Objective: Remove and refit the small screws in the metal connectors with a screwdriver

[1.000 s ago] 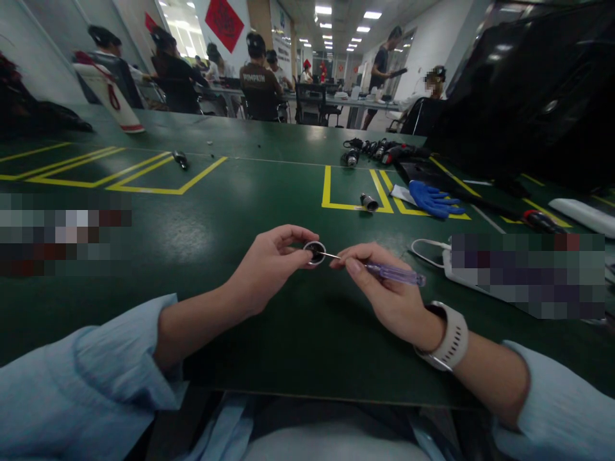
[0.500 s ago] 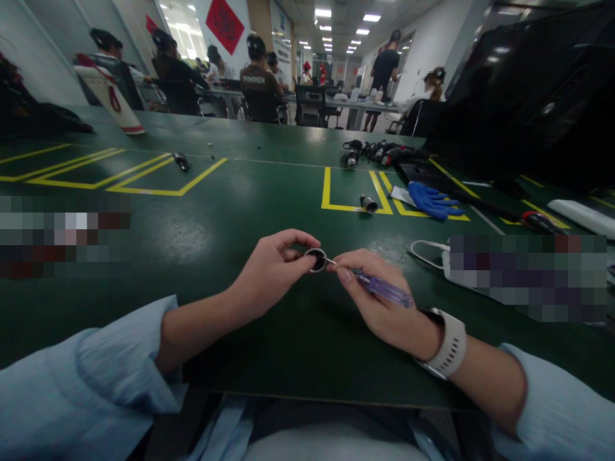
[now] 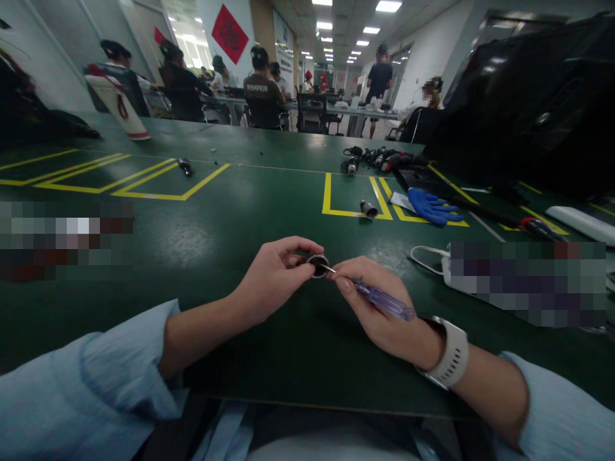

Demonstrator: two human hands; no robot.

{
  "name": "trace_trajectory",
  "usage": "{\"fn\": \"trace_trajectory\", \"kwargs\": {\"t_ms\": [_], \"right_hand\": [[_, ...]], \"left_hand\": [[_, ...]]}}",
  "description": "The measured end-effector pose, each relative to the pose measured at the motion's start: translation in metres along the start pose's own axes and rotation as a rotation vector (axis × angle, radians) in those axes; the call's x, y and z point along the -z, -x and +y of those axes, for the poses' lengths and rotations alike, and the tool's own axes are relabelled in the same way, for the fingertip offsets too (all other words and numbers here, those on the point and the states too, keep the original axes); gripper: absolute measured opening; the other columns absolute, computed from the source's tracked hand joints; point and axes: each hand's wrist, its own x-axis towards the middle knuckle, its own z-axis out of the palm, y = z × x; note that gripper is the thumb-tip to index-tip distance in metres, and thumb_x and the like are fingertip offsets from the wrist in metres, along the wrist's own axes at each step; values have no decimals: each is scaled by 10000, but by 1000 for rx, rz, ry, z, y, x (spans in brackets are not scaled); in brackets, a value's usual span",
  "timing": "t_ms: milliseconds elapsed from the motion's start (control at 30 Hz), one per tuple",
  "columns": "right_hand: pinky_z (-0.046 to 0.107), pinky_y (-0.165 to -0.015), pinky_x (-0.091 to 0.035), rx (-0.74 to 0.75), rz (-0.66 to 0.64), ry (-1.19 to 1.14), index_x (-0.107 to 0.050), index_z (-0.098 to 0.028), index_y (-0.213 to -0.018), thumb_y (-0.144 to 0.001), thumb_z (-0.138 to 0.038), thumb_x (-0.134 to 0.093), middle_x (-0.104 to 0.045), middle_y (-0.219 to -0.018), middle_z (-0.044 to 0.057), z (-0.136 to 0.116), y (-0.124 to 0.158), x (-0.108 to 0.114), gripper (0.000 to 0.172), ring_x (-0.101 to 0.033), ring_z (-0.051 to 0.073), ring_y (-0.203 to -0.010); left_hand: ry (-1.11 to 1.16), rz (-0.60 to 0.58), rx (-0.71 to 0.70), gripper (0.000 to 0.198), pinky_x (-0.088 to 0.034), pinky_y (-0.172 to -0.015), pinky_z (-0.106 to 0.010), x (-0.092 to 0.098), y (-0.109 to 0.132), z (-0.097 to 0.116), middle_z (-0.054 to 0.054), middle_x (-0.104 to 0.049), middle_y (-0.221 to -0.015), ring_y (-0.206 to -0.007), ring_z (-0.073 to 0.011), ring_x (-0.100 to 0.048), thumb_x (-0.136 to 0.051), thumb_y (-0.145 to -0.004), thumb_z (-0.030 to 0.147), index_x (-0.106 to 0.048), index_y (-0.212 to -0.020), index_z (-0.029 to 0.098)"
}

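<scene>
One screwdriver (image 3: pixel 387 303) (and one glove (image 3: pixel 431 206))

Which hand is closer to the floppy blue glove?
Right. The right hand is on the near side of the floppy blue glove, slightly left; the left hand is farther left.

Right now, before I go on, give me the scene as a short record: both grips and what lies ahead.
Left hand grip: closed on a round metal-rimmed part
Right hand grip: holds a screwdriver with a translucent purple handle
Screwdriver shaft: appears to enter the part's opening; tip contact unclear
Green table, ahead right: small metal fitting, blue glove
Ahead left: small dark object, type unclear
Right wrist: pale-strapped watch
</scene>
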Motion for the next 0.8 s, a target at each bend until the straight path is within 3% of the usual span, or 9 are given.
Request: {"fn": "trace_trajectory", "kwargs": {"t_ms": [400,800], "right_hand": [[327,-755,-476,54,-73,63,-572,-210,-934,-886,-137,-479,-651,-895,46,1,2,-1,128,-603,170,-835],[334,-791,-481,141,-62,168,-545,-188,-933,-843,-64,-492,-642,-906,73,0,4,-1,163,-602,183,-871]], "left_hand": [[-23,-3,-29,205,-547,-788,-270,-2,-2,0,-35,-728,-853,-801,-151,-683,-610,-694,76,-677,-882,126],[-29,11,-19,219,-543,-794,-276,-3,0,2,-52,-727,-879,-822,-163,-684,-621,-693,97,-676,-904,118]]}}
